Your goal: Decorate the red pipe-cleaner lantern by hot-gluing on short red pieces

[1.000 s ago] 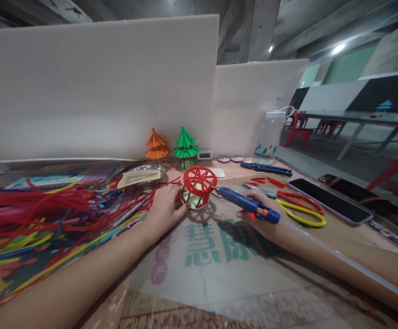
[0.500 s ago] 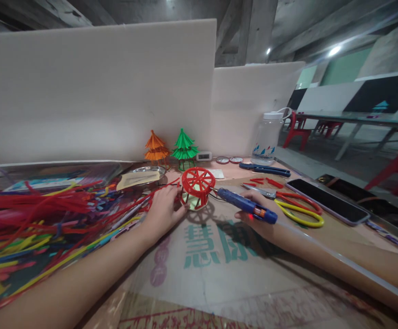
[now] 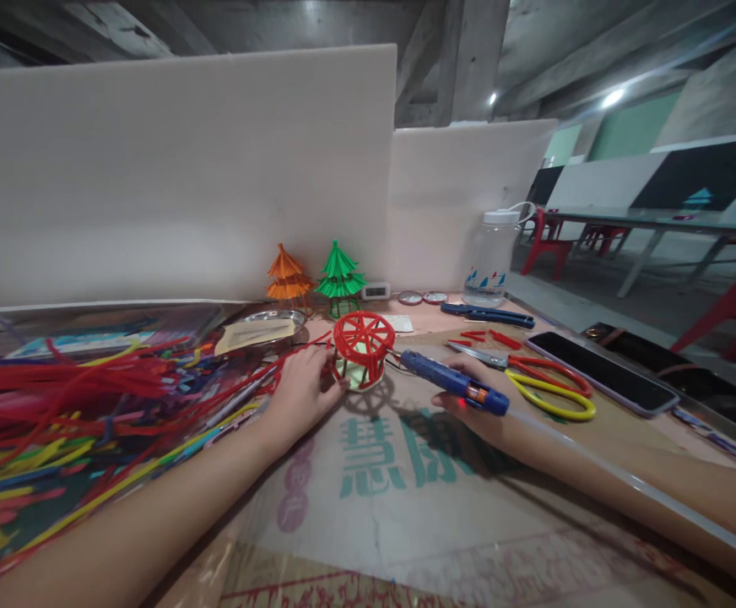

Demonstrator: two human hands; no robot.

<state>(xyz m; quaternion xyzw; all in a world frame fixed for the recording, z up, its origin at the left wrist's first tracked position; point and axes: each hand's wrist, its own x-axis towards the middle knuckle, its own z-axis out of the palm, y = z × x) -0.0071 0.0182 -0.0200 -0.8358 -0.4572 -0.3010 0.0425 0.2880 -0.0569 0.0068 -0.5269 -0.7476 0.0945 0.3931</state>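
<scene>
My left hand (image 3: 300,390) pinches one red-topped frame (image 3: 363,336), my right hand (image 3: 489,425) curls round one blue glue gun (image 3: 444,377), two pagodas (image 3: 341,283) behind.

Craft workshop, by the look: fuzzy craft stems (image 3: 89,382) heaped at 8 o'clock, glue gun (image 3: 441,377) and scissors (image 3: 513,363) at 4. Raw concrete column (image 3: 478,59) at 1, long table (image 3: 646,218) plus red chairs (image 3: 546,248) at 2:30.
</scene>
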